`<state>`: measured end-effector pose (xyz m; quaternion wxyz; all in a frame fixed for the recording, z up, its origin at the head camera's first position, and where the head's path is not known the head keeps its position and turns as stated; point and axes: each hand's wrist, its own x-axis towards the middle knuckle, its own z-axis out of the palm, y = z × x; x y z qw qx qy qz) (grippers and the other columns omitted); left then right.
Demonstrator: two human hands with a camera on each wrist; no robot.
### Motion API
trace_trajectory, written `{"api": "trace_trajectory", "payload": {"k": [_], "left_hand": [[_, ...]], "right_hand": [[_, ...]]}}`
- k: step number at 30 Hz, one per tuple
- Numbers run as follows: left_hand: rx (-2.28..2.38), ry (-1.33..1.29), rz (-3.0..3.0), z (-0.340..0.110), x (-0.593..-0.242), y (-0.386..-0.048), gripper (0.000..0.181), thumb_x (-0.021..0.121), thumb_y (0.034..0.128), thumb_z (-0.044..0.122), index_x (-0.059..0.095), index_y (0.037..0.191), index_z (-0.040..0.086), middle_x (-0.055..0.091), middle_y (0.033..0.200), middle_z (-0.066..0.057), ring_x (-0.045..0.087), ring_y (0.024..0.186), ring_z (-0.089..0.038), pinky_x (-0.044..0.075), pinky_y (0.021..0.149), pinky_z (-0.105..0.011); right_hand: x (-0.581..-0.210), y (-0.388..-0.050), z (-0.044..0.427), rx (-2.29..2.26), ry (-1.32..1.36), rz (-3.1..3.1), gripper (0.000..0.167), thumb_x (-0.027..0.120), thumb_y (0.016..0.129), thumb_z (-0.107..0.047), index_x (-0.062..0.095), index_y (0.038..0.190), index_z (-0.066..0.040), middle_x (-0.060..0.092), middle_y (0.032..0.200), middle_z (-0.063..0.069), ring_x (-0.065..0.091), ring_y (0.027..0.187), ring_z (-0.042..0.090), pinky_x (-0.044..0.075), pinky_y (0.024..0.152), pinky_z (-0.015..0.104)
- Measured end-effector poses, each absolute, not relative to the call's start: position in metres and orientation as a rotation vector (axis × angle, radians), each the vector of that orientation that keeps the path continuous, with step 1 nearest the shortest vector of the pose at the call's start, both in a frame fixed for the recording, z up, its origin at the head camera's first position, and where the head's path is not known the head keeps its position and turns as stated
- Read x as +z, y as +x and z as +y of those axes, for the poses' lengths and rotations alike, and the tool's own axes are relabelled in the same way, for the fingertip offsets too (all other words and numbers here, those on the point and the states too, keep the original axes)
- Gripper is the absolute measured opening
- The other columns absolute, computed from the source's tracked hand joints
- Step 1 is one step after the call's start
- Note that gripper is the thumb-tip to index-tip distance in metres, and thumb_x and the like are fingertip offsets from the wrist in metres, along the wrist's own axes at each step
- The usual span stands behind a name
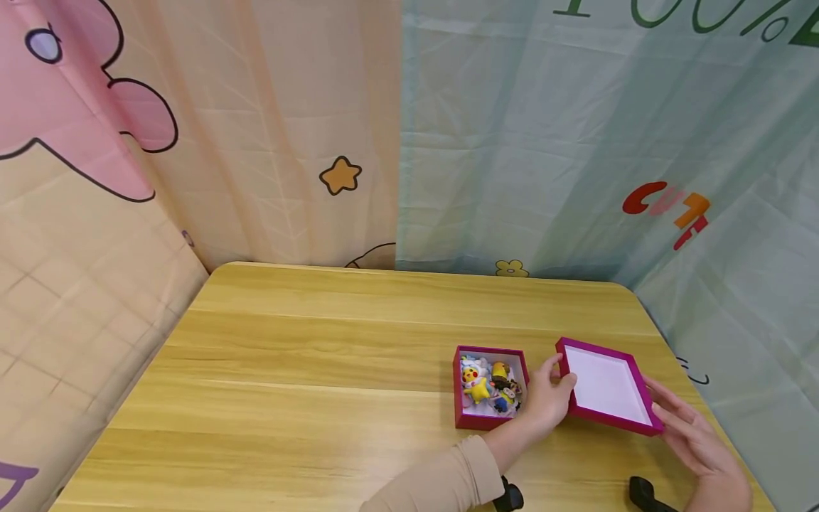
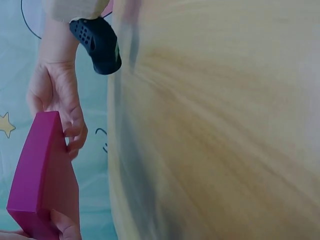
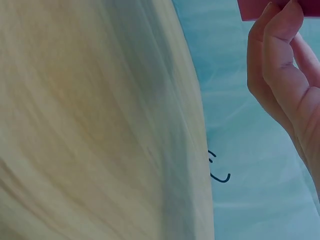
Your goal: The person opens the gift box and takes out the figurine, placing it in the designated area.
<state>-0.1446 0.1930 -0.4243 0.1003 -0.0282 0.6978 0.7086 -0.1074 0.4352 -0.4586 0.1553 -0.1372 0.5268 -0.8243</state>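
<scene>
A magenta lid [image 1: 608,384] with a white inside is held above the right part of the table, tilted, its inside facing up toward me. My left hand [image 1: 547,398] pinches its left edge between thumb and fingers. At the opposite edge, my right hand [image 1: 694,434] grips it with fingertips and thumb. The matching magenta box [image 1: 486,422] stands uncovered on the table, just left of my left hand. Inside it lie several small toy figures, among them a yellow one with red cheeks [image 1: 475,384] and a blue-and-yellow one [image 1: 502,404]. The left wrist view also shows the lid's outer side [image 2: 30,175].
The wooden table [image 1: 288,398] has rounded far corners. Printed curtains [image 1: 288,142] hang behind it and along both sides. Black wrist-worn devices [image 1: 508,496] show at both wrists, close to the table's near side.
</scene>
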Motion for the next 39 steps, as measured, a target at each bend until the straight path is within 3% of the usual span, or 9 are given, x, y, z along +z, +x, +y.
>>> {"api": "trace_trajectory", "payload": {"k": [5, 10, 20, 29, 39], "left_hand": [[2.165, -0.067, 1.985, 0.202, -0.431, -0.139, 0.042, 0.062, 0.0824, 0.009, 0.056, 0.124, 0.008, 0.05, 0.087, 0.001, 0.048, 0.078, -0.007, 0.045, 0.072, -0.022], [2.131, -0.108, 1.962, 0.207, -0.437, -0.132, 0.05, 0.062, 0.0789, 0.008, 0.054, 0.128, 0.011, 0.047, 0.097, -0.001, 0.041, 0.091, -0.012, 0.039, 0.085, -0.03], [2.216, -0.331, 1.881, 0.218, -0.459, -0.117, 0.038, 0.061, 0.0835, 0.007, 0.058, 0.12, 0.015, 0.049, 0.097, 0.003, 0.049, 0.086, -0.014, 0.035, 0.083, -0.038], [2.285, -0.365, 1.824, 0.222, -0.478, -0.112, 0.033, 0.059, 0.0853, 0.004, 0.056, 0.118, 0.011, 0.048, 0.1, 0.0, 0.046, 0.085, -0.014, 0.045, 0.07, -0.026], [2.192, -0.303, 1.872, 0.219, -0.477, -0.114, 0.039, 0.055, 0.0879, 0.005, 0.052, 0.126, 0.005, 0.046, 0.108, -0.001, 0.047, 0.09, -0.015, 0.044, 0.083, -0.033]], "right_hand": [[-0.46, -0.105, 0.442, -2.346, -0.29, 1.541, 0.052, 0.024, 0.097, 0.002, 0.052, 0.129, -0.027, 0.053, 0.122, -0.016, 0.054, 0.106, 0.004, 0.045, 0.086, 0.021], [-0.463, -0.104, 0.45, -2.278, -0.193, 1.607, 0.05, 0.026, 0.098, -0.001, 0.055, 0.125, -0.032, 0.054, 0.119, -0.02, 0.055, 0.103, 0.002, 0.046, 0.084, 0.021], [-0.475, -0.104, 0.458, -2.203, -0.238, 1.682, 0.049, 0.029, 0.097, 0.0, 0.054, 0.126, -0.032, 0.054, 0.119, -0.02, 0.056, 0.103, 0.002, 0.047, 0.083, 0.021], [-0.476, -0.107, 0.458, -1.933, 0.111, 1.925, 0.042, 0.041, 0.097, -0.009, 0.058, 0.108, -0.046, 0.051, 0.104, -0.031, 0.053, 0.092, -0.006, 0.047, 0.078, 0.019], [-0.473, -0.11, 0.456, -1.846, 0.164, 1.846, 0.039, 0.041, 0.097, -0.014, 0.057, 0.104, -0.049, 0.05, 0.103, -0.034, 0.054, 0.094, -0.006, 0.046, 0.082, 0.02]]}}
